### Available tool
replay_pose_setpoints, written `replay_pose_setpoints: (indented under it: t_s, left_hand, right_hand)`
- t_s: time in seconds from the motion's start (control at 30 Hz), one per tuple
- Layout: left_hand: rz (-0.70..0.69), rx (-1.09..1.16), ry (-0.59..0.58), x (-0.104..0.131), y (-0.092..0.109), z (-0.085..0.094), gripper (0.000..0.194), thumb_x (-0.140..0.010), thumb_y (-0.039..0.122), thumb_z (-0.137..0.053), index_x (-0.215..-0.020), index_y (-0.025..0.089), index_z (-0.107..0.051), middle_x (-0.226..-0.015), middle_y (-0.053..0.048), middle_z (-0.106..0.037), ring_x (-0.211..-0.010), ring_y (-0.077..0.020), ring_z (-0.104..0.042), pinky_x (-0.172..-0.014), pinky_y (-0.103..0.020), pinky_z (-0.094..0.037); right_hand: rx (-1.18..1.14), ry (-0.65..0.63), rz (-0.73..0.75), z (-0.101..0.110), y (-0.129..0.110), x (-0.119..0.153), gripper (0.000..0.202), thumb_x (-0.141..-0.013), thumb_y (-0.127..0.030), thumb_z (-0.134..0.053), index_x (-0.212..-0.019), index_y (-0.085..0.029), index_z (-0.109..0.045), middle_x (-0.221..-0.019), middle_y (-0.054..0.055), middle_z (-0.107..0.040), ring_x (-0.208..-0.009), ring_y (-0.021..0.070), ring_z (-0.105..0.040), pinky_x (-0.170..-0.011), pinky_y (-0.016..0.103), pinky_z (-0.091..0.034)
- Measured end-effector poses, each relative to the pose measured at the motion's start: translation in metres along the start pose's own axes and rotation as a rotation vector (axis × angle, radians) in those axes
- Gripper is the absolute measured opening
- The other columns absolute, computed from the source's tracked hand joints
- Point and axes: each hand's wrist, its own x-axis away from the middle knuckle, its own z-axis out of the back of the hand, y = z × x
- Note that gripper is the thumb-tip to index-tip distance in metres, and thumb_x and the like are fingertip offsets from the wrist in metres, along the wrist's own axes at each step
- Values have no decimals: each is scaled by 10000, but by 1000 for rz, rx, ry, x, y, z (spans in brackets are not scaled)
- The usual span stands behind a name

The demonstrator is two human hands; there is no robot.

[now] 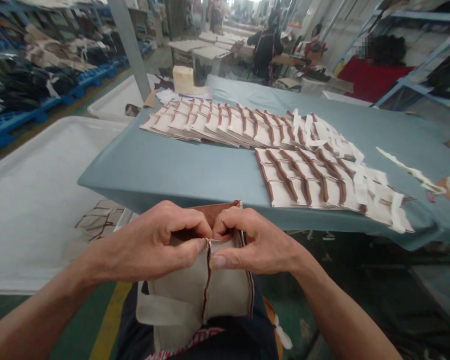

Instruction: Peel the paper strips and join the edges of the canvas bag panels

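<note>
A cream fabric piece with brown seams point(228, 287) hangs over my lap, its upper edge pinched from both sides. My left hand point(172, 240) closes thumb and fingers on that edge, just left of the brown middle seam. On the other side of the seam, my right hand point(249, 240) grips the same edge, thumb in front and fingers curled behind. Brown material point(213, 212) shows behind the fingers, inside the opening. A white strip point(165, 310) hangs off the piece's lower left.
A blue-covered table point(165, 172) stands ahead with overlapping rows of similar cream-and-brown pieces point(300, 177). At the left is a white bin point(45, 200) holding one such piece point(99, 220). A yellow block point(183, 80) sits at the far table edge. A person point(266, 47) is farther back.
</note>
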Motion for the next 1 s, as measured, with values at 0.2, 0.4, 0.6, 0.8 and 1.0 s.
replay_pose_setpoints:
  t_s: [0.2, 0.4, 0.6, 0.8, 1.0]
  left_hand:
    - [23, -15, 41, 3, 4, -5, 254, -918, 175, -495, -797, 172, -718, -651, 73, -628, -559, -69, -539, -536, -160, -381]
    - [96, 97, 26, 4, 3, -7, 253, -937, 241, -475, -785, 178, -668, -638, 68, -549, -562, -93, -475, -519, -184, -362]
    - [135, 198, 12, 5, -1, -12, 243, -934, 308, -544, -791, 171, -686, -660, 50, -585, -574, -103, -490, -527, -188, -381]
    - [113, 175, 16, 7, -4, -6, 271, -997, 330, -663, -778, 176, -710, -641, 63, -603, -570, -86, -505, -528, -156, -381]
    - [38, 104, -96, 17, 2, 8, 238, -1050, 267, -629, -854, 185, -737, -718, 50, -682, -627, -90, -608, -591, -162, -426]
  right_hand:
    - [-40, 30, 37, -8, 7, 0, 415, -993, -464, -801, -772, -200, -568, -707, -75, -491, -642, 97, -412, -619, 251, -308]
    - [-185, -42, -46, -8, 9, -1, 469, -1012, -573, -751, -787, -212, -554, -689, -75, -440, -618, 105, -379, -565, 253, -280]
    - [-93, 38, -32, -14, 5, 2, 328, -993, -385, -713, -763, -214, -556, -660, -77, -453, -585, 99, -375, -546, 254, -273]
    - [102, 118, 104, -19, 5, 2, 261, -989, -260, -672, -759, -209, -561, -700, -59, -550, -642, 110, -459, -661, 263, -354]
    - [311, 102, 159, -23, -4, 1, 129, -904, -257, -663, -788, -210, -629, -713, -31, -637, -677, 145, -528, -740, 306, -381]
